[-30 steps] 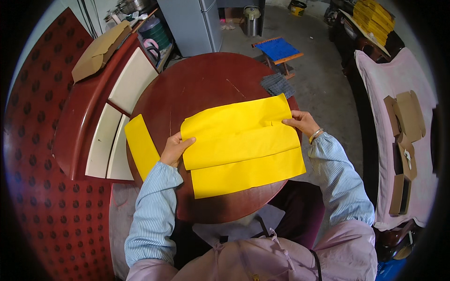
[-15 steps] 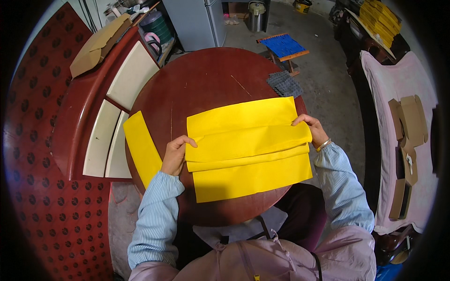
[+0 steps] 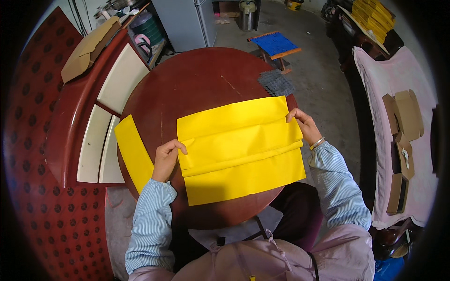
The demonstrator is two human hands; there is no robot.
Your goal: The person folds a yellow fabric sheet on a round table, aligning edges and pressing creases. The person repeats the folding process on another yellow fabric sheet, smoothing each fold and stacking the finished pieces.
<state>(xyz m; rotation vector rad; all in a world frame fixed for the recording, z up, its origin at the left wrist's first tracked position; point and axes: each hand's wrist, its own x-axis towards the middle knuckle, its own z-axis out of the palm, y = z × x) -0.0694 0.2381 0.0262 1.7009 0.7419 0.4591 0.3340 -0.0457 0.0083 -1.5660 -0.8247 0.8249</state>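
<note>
A wide yellow fabric sheet (image 3: pixel 241 140) lies over the near half of a round dark red table (image 3: pixel 187 89), with folds running across its middle. At its left edge my left hand (image 3: pixel 166 160) pinches the fabric between thumb and fingers. My right hand (image 3: pixel 304 127) grips the opposite edge a little higher up, at the right end of the folds. A narrower yellow folded piece (image 3: pixel 134 152) rests on the table to the left of my left hand, apart from the sheet.
A dark grey textured mat (image 3: pixel 276 83) lies at the table's far right edge. Beyond it stands a folding stool (image 3: pixel 274 44) with a blue seat. A red cabinet (image 3: pixel 77 122) with cream panels borders the left. Opened cardboard boxes (image 3: pixel 407 112) lie on a pink cloth at right.
Both hands have moved slightly up the sheet's edges relative to its lower part. The upper fold has opened out, and the folded band across the middle is narrower. The whole view has shifted a little.
</note>
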